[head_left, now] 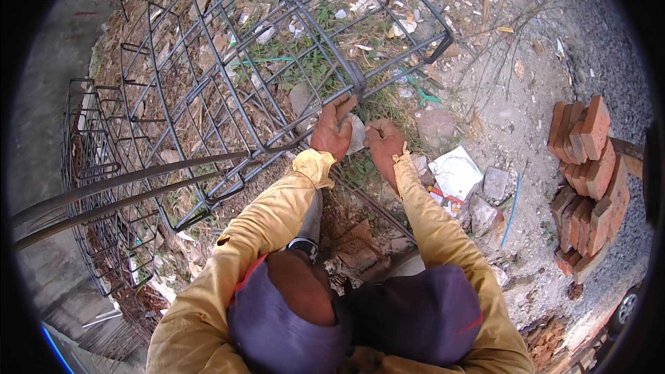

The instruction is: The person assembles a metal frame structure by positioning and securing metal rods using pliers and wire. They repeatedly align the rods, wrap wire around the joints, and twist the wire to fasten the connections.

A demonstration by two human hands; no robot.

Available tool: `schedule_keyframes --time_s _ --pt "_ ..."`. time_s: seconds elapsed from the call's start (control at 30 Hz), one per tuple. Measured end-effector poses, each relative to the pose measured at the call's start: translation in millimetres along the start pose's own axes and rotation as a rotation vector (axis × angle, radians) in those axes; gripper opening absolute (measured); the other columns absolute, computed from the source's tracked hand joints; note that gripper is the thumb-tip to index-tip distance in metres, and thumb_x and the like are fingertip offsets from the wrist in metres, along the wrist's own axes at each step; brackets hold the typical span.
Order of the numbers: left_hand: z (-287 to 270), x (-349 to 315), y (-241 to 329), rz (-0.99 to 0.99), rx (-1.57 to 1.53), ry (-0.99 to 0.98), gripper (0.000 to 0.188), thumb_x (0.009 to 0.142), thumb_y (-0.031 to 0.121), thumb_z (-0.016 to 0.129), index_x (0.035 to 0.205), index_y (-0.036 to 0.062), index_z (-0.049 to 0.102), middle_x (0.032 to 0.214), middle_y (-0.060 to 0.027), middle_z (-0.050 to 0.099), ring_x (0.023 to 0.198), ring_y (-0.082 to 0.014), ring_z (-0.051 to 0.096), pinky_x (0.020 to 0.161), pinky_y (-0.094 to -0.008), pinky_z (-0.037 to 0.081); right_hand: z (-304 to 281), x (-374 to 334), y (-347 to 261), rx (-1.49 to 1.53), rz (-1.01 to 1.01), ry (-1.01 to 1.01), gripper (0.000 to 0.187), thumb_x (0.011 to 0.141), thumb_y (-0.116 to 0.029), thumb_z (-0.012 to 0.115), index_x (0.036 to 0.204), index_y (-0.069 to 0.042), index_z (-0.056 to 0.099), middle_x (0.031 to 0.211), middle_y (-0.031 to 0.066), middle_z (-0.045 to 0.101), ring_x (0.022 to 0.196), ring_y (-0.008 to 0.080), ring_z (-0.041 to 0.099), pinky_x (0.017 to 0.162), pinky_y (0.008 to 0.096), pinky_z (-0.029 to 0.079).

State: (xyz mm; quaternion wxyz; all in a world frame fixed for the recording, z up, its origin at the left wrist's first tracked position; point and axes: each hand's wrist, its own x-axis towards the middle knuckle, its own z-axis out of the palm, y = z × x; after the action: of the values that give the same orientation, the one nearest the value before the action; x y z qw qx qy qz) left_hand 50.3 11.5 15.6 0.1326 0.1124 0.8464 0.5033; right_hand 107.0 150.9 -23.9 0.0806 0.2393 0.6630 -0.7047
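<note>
From my remote seat I see the left hand and right hand near each other at the cage's near edge, a small gap between them, fingers curled. A pale, greyish lump shows in that gap; I can't tell whether it is stone or plastic, nor whether either hand grips anything.

The rebar cage spreads from the left hand toward the upper left, above weedy, littered ground. I judge it stiff, heavy and awkward, rough rather than slippery, with wire-tied joints that could snag skin. I'd hold it by a long bar near a stirrup corner, clear of sharp ends.

Farther out, two dark bars run off left. A white sheet lies right of the right hand, and stacked red bricks stand at far right.
</note>
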Motion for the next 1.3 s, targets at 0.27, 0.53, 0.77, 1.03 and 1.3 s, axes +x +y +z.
schedule_keyframes --time_s 0.27,0.53,0.77,1.03,1.3 --pt "4 1 -17 0.068 -0.068 -0.103 0.066 0.075 -0.012 0.037 0.140 -0.0047 0.033 0.141 -0.0217 0.051 0.137 -0.0306 0.044 0.116 -0.0348 0.026 1 26 16 -0.355 -0.454 -0.154 0.015 0.095 -0.015 0.055 0.102 -0.002 0.059 0.090 0.0178 0.065 0.086 0.0301 0.063 0.075 0.0389 0.049" --pt "-8 0 0 0.062 0.013 -0.124 0.065 0.075 -0.012 0.035 0.140 -0.0050 0.034 0.143 -0.0208 0.050 0.137 -0.0289 0.044 0.115 -0.0341 0.029 -22 46 -42 -0.352 -0.231 0.033 0.020 0.095 -0.019 0.060 0.095 0.000 0.063 0.080 0.0077 0.067 0.072 0.0159 0.061 0.069 0.0316 0.049" --pt "-23 13 -3 -0.085 -0.014 -0.253 0.068 0.074 -0.012 0.034 0.142 -0.0039 0.033 0.143 -0.0174 0.051 0.137 -0.0239 0.044 0.114 -0.0321 0.029 -16 52 -40 -0.317 0.154 -0.248 0.021 0.090 -0.021 0.064 0.090 0.000 0.065 0.072 0.0124 0.069 0.069 0.0210 0.064 0.067 0.0352 0.049" --pt "-23 14 2 -0.065 -0.051 -0.256 0.067 0.076 -0.012 0.034 0.142 -0.0032 0.033 0.143 -0.0175 0.051 0.138 -0.0247 0.042 0.113 -0.0316 0.030 -23 28 -52 0.232 0.234 -0.363 0.019 0.092 -0.021 0.065 0.094 -0.002 0.068 0.078 0.0019 0.066 0.058 0.0097 0.051 0.053 0.0282 0.043" --pt "-28 21 -8 -0.162 -0.137 -0.296 0.062 0.079 -0.010 0.037 0.141 -0.0009 0.038 0.143 -0.0125 0.052 0.135 -0.0225 0.044 0.113 -0.0303 0.029 -54 -43 -88 -0.167 -0.343 0.068 0.025 0.093 -0.017 0.061 0.112 -0.001 0.065 0.086 0.0077 0.067 0.081 0.0135 0.062 0.073 0.0291 0.050"
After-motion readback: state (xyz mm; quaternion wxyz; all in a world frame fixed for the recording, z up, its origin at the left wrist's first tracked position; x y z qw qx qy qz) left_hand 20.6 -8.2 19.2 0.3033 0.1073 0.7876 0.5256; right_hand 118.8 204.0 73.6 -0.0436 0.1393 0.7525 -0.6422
